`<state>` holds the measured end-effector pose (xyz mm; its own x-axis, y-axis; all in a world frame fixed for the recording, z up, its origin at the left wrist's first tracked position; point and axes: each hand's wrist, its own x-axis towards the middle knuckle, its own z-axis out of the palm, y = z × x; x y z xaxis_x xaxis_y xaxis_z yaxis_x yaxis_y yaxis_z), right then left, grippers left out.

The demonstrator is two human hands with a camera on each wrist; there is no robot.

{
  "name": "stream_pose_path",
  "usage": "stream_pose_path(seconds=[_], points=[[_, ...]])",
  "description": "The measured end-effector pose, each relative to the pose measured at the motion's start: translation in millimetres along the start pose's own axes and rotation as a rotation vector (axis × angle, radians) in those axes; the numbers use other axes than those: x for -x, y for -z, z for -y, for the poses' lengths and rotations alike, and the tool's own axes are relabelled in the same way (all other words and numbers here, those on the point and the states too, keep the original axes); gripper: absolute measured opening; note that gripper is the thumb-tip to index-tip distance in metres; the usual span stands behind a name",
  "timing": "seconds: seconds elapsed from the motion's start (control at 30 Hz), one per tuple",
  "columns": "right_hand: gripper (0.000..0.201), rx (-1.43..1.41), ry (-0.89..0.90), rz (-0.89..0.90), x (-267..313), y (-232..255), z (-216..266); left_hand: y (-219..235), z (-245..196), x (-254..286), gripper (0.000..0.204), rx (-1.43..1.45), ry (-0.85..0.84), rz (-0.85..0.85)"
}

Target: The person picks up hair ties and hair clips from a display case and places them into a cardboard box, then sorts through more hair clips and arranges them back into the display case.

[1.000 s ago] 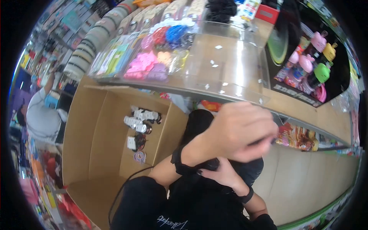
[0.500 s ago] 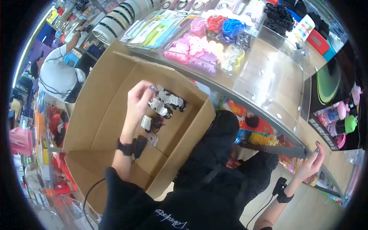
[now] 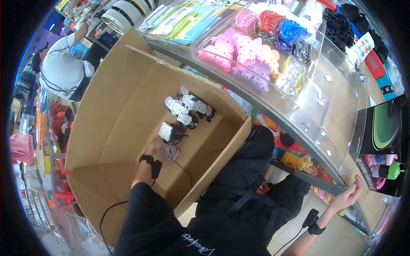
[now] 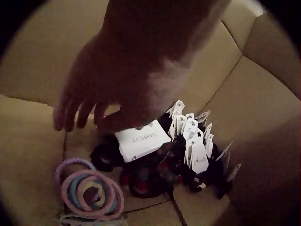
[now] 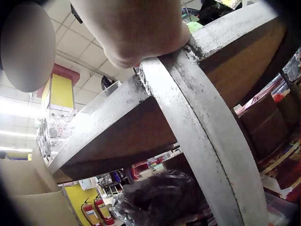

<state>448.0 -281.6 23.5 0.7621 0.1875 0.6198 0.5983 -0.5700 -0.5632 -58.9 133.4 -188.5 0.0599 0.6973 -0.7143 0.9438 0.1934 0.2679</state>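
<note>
Carded hair accessories (image 4: 143, 141) in the cardboard box (image 3: 115, 106), just below an empty left hand (image 4: 110, 80)

On the box floor, black hair ties and white cards, the largest card marked "Accessory"; just beside, a loose coil of pastel rings (image 4: 77, 188). On the other side, more white tags (image 4: 190, 132) over dark bands, bunched close together. Left hand low over all this, partly in front of the largest card, fingers relaxed, a little apart and pointing down; whether touching the card, cannot tell. Between the accessories and a black-clad leg (image 3: 252, 158), a tall box wall.

Well apart from the box, right hand (image 3: 348, 197) at the far corner of the bench (image 3: 294, 128), fingers loosely extended, with nothing visible in the grip. Along the bench, a curved metal edge, worn in the right wrist view; on top, clear plastic compartments with pastel claw clips (image 3: 239, 51), red and blue bundles (image 3: 282, 27) and small white scraps (image 3: 328, 78). Farther along, a black display box (image 3: 363, 170) with colourful bottles. Under the bench, bright packets (image 3: 294, 160).

Beyond, a bent person in white (image 3: 64, 70) among crowded shelves; in the right wrist view, a tiled ceiling (image 5: 84, 49), two fire extinguishers (image 5: 102, 209) and a dark plastic bag (image 5: 157, 197)
</note>
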Motion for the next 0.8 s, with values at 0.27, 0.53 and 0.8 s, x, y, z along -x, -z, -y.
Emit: stream_pose_path(seconds=[0.27, 0.53, 0.8], points=[[0.023, -0.002, -0.024, -0.015, -0.2, -1.0, 5.3, -40.0, 21.9, 1.7, 0.061, 0.126, -0.164, -0.006], [0.023, -0.037, -0.008, -0.003, 0.9, -0.4, -5.6, -70.4, 30.8, -6.9, 0.036, 0.023, -0.163, -0.364], [0.021, -0.072, -0.003, -0.012, 1.9, -0.4, -7.7, -15.0, -1.7, 42.9, 0.028, -0.010, -0.064, 0.020]])
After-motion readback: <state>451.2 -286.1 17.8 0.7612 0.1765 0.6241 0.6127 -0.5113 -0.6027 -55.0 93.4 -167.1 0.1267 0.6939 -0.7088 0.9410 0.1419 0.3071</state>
